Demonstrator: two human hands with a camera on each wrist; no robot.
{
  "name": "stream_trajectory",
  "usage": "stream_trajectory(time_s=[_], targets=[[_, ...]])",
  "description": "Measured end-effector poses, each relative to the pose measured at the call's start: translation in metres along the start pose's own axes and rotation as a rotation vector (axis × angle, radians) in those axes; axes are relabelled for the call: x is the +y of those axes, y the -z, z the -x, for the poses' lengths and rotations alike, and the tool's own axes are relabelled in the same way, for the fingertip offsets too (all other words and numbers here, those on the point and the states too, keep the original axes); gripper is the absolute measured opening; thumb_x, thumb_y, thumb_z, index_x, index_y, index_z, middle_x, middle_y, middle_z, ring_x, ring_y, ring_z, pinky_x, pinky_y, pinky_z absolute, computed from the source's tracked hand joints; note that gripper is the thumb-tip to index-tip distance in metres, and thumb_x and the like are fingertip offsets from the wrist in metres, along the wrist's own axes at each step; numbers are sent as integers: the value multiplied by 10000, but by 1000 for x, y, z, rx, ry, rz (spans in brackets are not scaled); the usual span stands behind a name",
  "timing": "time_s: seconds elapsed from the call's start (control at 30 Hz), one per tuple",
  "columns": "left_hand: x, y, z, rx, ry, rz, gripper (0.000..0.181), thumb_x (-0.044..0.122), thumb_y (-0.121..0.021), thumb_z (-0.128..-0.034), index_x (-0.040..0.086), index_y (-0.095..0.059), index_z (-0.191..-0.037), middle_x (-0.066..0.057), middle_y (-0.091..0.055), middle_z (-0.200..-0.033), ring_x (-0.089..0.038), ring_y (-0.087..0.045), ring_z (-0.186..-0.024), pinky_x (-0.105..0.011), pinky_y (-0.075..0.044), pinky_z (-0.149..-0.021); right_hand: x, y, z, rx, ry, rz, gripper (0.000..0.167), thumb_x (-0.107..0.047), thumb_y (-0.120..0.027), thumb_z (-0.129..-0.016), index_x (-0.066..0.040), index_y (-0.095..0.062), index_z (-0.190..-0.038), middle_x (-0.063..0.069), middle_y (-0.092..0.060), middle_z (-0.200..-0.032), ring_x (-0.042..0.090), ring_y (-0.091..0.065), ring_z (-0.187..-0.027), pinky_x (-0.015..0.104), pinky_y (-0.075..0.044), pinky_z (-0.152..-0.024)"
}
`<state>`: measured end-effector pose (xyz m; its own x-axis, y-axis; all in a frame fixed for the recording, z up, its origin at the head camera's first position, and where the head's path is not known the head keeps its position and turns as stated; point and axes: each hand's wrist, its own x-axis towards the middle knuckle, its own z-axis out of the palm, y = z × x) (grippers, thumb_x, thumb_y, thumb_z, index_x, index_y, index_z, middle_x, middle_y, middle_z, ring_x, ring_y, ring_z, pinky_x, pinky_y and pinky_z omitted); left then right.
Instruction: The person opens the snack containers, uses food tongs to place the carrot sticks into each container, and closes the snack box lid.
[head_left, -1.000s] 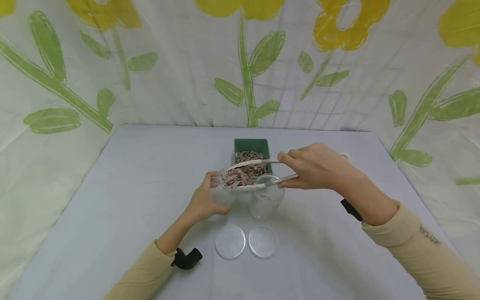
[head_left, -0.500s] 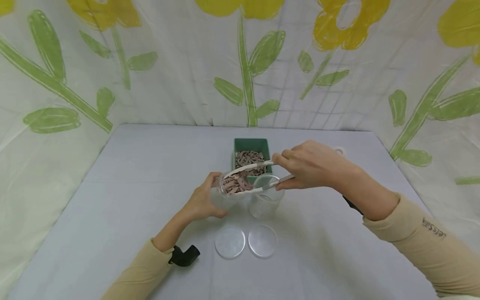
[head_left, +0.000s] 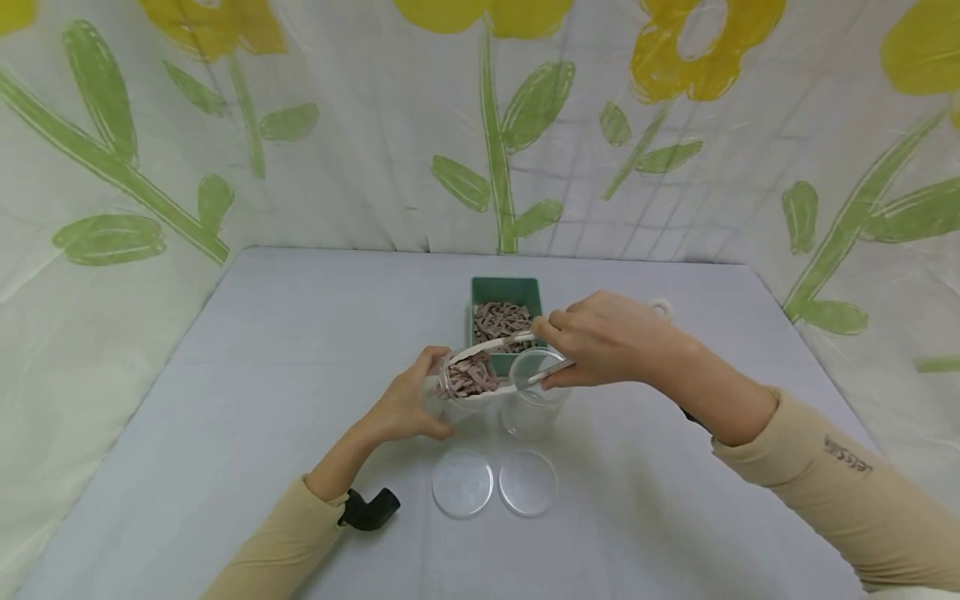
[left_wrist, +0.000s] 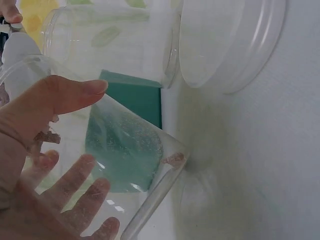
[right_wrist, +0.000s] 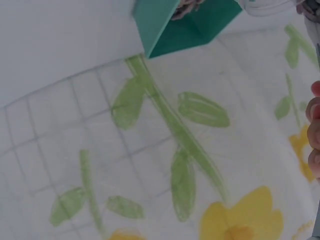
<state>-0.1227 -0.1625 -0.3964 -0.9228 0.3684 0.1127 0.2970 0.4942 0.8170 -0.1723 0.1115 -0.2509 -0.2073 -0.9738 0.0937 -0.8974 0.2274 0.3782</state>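
A person's left hand is gripping a clear jar, thumb on one side and fingers wrapping the other. The jar is tilting over the table, its mouth facing the person's right. The right hand is clasping the metal handles of a pair of tongs. The tongs' two white arms are standing apart, with a bunch of brownish strips sitting between them at the jar's mouth; how firmly they are pressing on the strips, one cannot tell. In the left wrist view, a small brown piece is lying at the jar's bottom edge.

Just to the right, a second jar, also clear, is standing upright, the tongs passing over its rim. Behind both, a green box is holding more of the same strips. Nearer the person, two clear round lids are lying flat, side by side. Beyond the right hand, a white ring is showing. Behind the table, a white curtain is hanging, painted with yellow flowers and green leaves.
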Motion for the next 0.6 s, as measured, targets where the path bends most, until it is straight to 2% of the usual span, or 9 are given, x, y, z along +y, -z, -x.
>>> stream_trajectory(time_s=[0.1,0.3,0.43,0.6], targets=[[3,-1,-2,-3,-8,-22,930,-17,-828,-539,27,-367,-1346,-198,-562,-1283,-370,-551,-1120,-554,-429,-955,-5,-1,-5,-21,14,46,567,-547,-750,-759,-48,-522,-902,-36,-453,-610,118,-451,-480,266,-417,-447],[5,-8,-8,-22,-37,-98,958,-29,-833,-492,-11,-391,-1342,-194,-565,-1251,-348,-547,-1126,-522,-419,-993,-11,-2,-10,-80,33,106,606,-570,-750,-746,-38,-585,-985,-13,-586,-724,134,-564,-559,261,-486,-515],[6,-8,-7,-20,-49,-122,956,-20,-856,-495,-15,-393,-1332,-209,-561,-1262,-362,-540,-1145,-531,-413,-997,-11,-3,-9,-62,32,127,622,-597,-748,-732,-51,-596,-986,-9,-597,-735,137,-562,-550,250,-476,-501],[7,-5,-6,-36,-51,-99,956,-16,-853,-512,-18,-379,-1342,-222,-549,-1277,-379,-526,-1172,-542,-402,-1007,-11,2,-7,-29,15,148,623,-591,-762,-712,-59,-595,-990,6,-565,-708,154,-535,-520,264,-454,-470]])
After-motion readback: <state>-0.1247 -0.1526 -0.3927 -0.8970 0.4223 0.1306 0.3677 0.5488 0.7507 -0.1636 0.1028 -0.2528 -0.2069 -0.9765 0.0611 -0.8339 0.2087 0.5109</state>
